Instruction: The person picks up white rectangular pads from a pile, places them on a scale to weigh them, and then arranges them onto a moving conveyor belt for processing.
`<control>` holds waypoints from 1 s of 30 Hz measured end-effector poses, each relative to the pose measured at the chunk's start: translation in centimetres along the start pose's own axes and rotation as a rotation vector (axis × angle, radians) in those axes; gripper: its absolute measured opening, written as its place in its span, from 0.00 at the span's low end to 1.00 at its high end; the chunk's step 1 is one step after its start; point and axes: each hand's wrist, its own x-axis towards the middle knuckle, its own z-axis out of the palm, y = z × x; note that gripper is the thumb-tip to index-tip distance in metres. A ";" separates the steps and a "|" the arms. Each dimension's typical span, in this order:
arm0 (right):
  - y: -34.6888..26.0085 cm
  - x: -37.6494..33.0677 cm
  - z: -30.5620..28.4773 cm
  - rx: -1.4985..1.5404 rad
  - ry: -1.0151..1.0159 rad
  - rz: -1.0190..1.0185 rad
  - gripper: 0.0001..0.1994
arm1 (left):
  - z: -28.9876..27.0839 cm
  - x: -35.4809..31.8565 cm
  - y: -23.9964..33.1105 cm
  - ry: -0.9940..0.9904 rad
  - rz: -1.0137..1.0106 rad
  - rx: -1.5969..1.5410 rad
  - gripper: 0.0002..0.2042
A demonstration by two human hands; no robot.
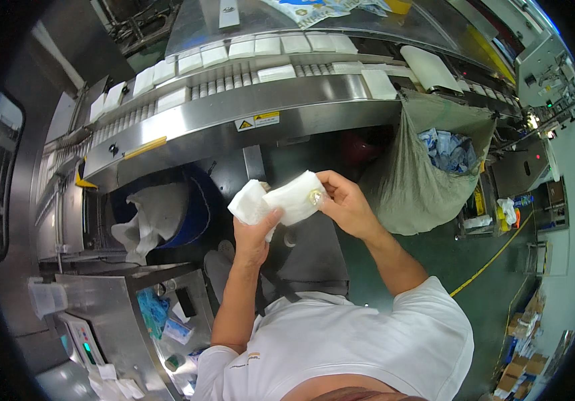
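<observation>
The left hand [255,232] is pinching soft, white, folded rectangular pads [292,198] from seven o'clock, its thumb apparently steadying them; the right hand [345,202] is gripping their three-o'clock end, likely spreading them. A curved, silver steel conveyor [194,119] is standing at twelve o'clock.

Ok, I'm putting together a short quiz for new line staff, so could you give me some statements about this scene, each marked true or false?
1. The left hand and right hand both grip soft white material. True.
2. The drum left of the hands is red. False: it is blue.
3. The cloth sack on the right has crumpled blue-and-white material in it. True.
4. The conveyor carries only black items. False: flat white pads lie along it.
5. The person's shirt is white. True.
</observation>
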 end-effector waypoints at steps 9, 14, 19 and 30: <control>-2.8 6.5 -4.9 -0.269 0.199 -0.024 0.12 | 3.5 7.8 3.6 -0.053 0.260 0.621 0.25; -3.9 14.3 -12.3 -0.228 0.766 -0.128 0.10 | 3.3 8.8 5.2 -0.257 -0.041 0.017 0.25; -0.6 16.3 -19.3 -0.334 0.915 -0.231 0.14 | 2.6 6.8 4.4 -0.605 -0.185 -0.119 0.27; -13.0 3.0 2.2 -0.918 -0.152 -0.366 0.30 | 2.7 4.4 9.1 -0.962 0.166 0.604 0.36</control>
